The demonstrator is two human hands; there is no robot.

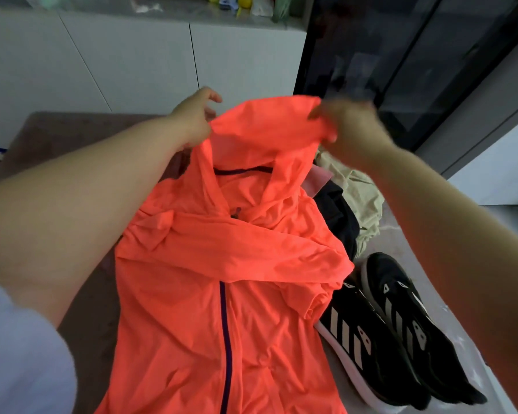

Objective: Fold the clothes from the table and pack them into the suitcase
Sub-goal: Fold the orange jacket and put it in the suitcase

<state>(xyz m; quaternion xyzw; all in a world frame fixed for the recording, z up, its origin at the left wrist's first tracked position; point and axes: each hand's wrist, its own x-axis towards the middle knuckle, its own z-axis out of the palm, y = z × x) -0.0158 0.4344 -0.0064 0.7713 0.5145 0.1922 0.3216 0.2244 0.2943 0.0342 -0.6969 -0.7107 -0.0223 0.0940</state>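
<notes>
Jacket: one bright orange hooded jacket [228, 294], lying front up on the surface [81, 135]; I see both sleeves folded across the chest; a dark zip runs down the middle; the hem passes out of my view at the bottom edge
Hood: the hood [263, 130] is raised off the surface and stretched between my two grips; a dark band shows inside the neck opening
Left grip: left grip [195, 121] is at the hood's left edge; the lower fingers are curled into the fabric there; the thumb and forefinger stand free above it
Right grip: right grip [350, 124] is blurred; as far as I can read it, thumb and fingers pinch the hood's upper right corner
Clothes pile: just beside the jacket's right shoulder lies a heap of a dark garment [338, 216], a pale beige garment [359, 192] and a pink piece [319, 182]; the jacket partly covers them
Shoes: one pair of black trainers [395, 324] with pale stripes, side by side on the surface, touching the jacket's right side
Background: white cabinets [132, 64] behind the surface; a dark glass-fronted cabinet [401, 55] to their right
</notes>
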